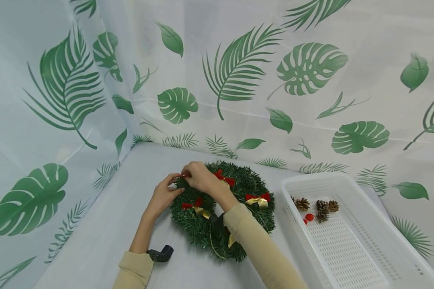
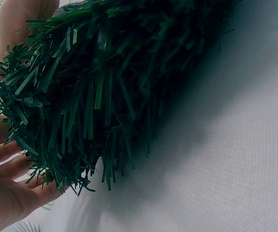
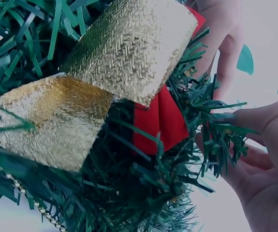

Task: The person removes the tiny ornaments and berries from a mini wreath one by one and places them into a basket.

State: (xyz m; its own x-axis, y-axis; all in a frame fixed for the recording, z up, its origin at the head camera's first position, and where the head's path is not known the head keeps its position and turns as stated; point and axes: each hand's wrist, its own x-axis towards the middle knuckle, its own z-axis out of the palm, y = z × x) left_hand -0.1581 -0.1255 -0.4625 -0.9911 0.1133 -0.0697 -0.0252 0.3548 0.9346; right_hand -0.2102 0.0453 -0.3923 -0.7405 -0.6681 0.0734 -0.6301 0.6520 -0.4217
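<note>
A green tinsel wreath (image 1: 260, 182) lies on the white surface, decorated with red and gold bows (image 1: 258, 200) and a thin gold bead chain (image 1: 212, 241). My left hand (image 1: 164, 194) grips its upper left edge between thumb and fingers. Right beside it, my right hand (image 1: 200, 176) bends down over the same edge and pinches a small red ornament, mostly hidden by the fingers. In the left wrist view, the wreath's green strands (image 2: 95, 96) hide part of the hands. A gold ribbon tail (image 3: 129, 48) and red ribbon (image 3: 160, 123) fill the right wrist view.
On the right stands a white perforated plastic basket (image 1: 300, 237). Inside are several pine cones (image 1: 322, 206) and red round pieces (image 1: 309, 217). Leaf-printed white cloth (image 1: 238, 132) rises behind and to the left. A black wrist device (image 1: 161, 253) sticks out beside the left wrist.
</note>
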